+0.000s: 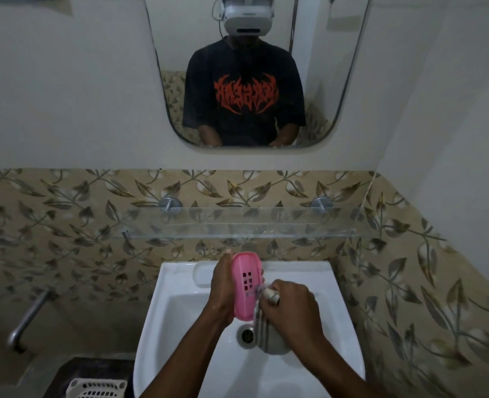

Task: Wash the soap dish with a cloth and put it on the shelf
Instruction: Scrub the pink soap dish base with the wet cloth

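Pink soap dish (246,285) held on end over the white washbasin (177,311), slotted face toward the camera. Left hand (221,291) grips its left edge, fingers wrapped behind. Right hand (292,308), fingers clamped on a grey striped cloth (269,337), presses it against the dish's right side. The cloth hangs beside the drain (247,336). Glass shelf (237,228) on the far wall.

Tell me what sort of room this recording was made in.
A bathroom, probably in a home: a white wash basin with a drain, a wall mirror above it, and a glass shelf mounted on leaf-patterned tiles between them.
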